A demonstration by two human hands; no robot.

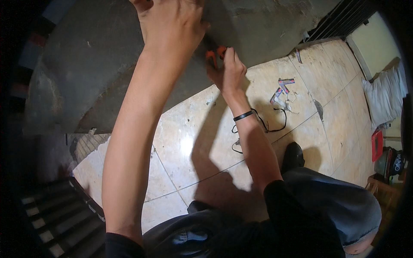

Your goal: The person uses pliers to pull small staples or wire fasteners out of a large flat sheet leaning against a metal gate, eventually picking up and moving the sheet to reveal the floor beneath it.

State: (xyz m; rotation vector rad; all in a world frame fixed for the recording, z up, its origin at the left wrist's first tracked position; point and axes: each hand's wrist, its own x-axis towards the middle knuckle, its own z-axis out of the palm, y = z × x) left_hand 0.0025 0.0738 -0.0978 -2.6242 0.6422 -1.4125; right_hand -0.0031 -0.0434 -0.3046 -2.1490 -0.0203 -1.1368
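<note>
My left hand [172, 24] reaches up against a grey, cement-like surface [106, 61]. Most of its fingers run past the top edge of the picture, so its grip is hidden. To the right and lower, my right hand [232, 72] is closed around a hand tool with orange-red and black handles [211, 56]. The tool's working end is in shadow near the left wrist, and its exact kind is unclear. A black band [243, 115] circles my right wrist.
Below the grey surface lies a tiled floor [167, 171]. On it are a thin black cord [277, 130] and several printed wrapper strips [285, 85]. Dark bars [338, 22] stand at upper right. A white pillow-like bundle [384, 96] and a red object [377, 145] sit along the right.
</note>
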